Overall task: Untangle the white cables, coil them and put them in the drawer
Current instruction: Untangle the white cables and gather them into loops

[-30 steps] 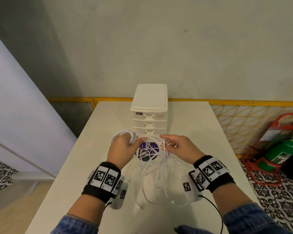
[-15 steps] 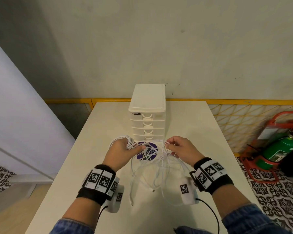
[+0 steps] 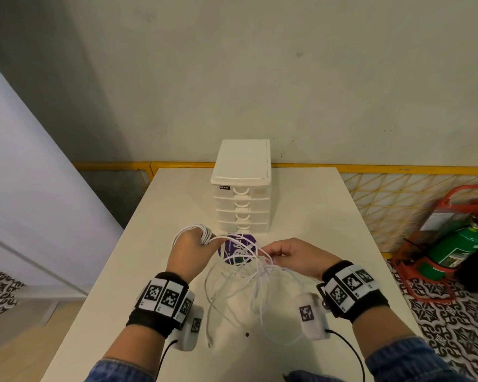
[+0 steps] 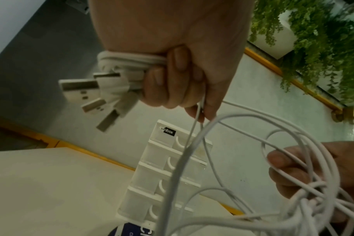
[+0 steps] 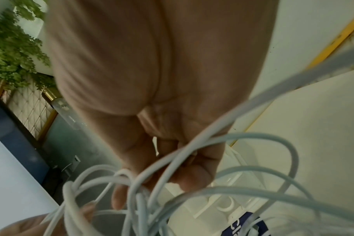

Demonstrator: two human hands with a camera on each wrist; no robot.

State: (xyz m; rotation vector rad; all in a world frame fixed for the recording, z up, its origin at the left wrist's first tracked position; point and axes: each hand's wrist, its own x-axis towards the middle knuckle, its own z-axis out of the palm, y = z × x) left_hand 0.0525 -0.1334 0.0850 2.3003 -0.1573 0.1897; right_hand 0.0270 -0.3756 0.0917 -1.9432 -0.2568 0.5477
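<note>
Several thin white cables (image 3: 249, 282) hang in a tangle between my hands above the cream table (image 3: 138, 271). My left hand (image 3: 189, 249) grips a bundle of cable ends; in the left wrist view its curled fingers (image 4: 172, 83) hold the cords with several USB plugs (image 4: 95, 89) sticking out. My right hand (image 3: 290, 257) pinches the knotted strands (image 5: 131, 188) at the tangle's top. Loose loops trail down onto the table, one end (image 3: 209, 343) lying near the front. The white drawer unit (image 3: 242, 199) stands behind, all drawers closed.
A purple round sticker or disc (image 3: 238, 249) lies on the table just before the drawer unit. A small dark speck (image 3: 247, 334) sits on the table near me. A green fire extinguisher (image 3: 458, 246) in a red stand is on the floor to the right.
Both hands have lifted slightly and drawn closer to me; the right hand has shifted its pinch into the knot, and the loops hang lower on the table.
</note>
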